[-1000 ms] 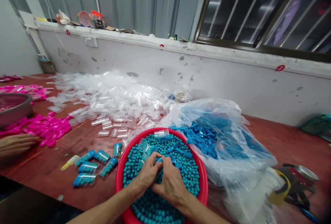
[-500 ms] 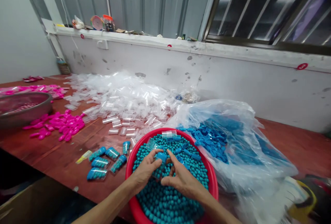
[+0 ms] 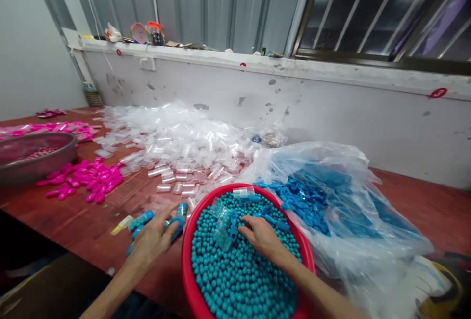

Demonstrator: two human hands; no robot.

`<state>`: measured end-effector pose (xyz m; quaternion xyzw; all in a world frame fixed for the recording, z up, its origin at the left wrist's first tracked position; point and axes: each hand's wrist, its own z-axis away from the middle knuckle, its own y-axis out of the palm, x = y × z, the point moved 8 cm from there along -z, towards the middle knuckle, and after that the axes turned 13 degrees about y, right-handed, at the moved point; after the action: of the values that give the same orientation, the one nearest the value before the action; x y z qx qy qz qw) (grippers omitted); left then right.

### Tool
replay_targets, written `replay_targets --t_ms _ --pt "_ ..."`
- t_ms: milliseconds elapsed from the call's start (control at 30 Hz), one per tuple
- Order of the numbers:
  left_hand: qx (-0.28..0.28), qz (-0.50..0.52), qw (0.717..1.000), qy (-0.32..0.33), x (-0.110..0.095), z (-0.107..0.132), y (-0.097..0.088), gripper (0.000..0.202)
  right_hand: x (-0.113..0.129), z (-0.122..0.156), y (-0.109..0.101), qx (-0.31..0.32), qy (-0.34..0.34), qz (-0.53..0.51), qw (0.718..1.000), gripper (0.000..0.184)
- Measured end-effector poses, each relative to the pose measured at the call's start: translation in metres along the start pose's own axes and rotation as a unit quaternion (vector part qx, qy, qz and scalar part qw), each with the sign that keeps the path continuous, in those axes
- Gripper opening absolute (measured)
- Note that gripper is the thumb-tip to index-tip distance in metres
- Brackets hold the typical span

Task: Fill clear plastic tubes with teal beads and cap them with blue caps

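Note:
My left hand [image 3: 152,238] is over the table left of the basin, thumb and fingers closed around a small clear tube of teal beads with a blue cap [image 3: 178,226], partly hidden by the hand. Similar filled tubes [image 3: 141,220] lie beside and under it. My right hand [image 3: 259,235] is above the teal beads [image 3: 228,279] in a red basin [image 3: 186,260], thumb and index finger apart with nothing between them. Just left of its fingertips lies a blue plastic cap piece [image 3: 233,225]. Clear empty tubes [image 3: 222,233] and more blue pieces [image 3: 272,218] rest on the beads.
A heap of clear tubes [image 3: 184,147] covers the table's back. Right of the basin, a clear plastic bag [image 3: 353,211] holds blue pieces [image 3: 303,201]. Pink pieces [image 3: 95,179] and a grey basin [image 3: 69,149] sit at left. A small yellow item [image 3: 121,225] lies near the filled tubes.
My left hand has moved left from above the basin to the filled tubes on the table, carrying a capped tube. My right hand stays over the beads, now apart from the left.

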<state>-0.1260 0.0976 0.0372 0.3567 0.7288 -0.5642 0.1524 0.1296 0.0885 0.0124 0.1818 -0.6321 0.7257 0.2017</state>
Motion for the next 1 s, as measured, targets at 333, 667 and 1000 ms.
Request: replay_targets --t_ms 333,667,1000 --pt "0.127 -0.157 0.966 0.163 -0.068 0.0 0.055 0.028 0.034 -0.011 0.018 -0.034 -0.075 0.253 0.964 0.033" --pt "0.226 -0.189 0.953 0.068 -0.071 -0.006 0.126 0.026 0.008 0.021 0.022 -0.115 -0.133 0.332 0.927 0.018" --pt "0.28 -0.125 0.94 0.149 -0.108 -0.023 0.129 0.022 -0.021 0.053 0.001 -0.051 -0.046 0.283 0.957 0.018"
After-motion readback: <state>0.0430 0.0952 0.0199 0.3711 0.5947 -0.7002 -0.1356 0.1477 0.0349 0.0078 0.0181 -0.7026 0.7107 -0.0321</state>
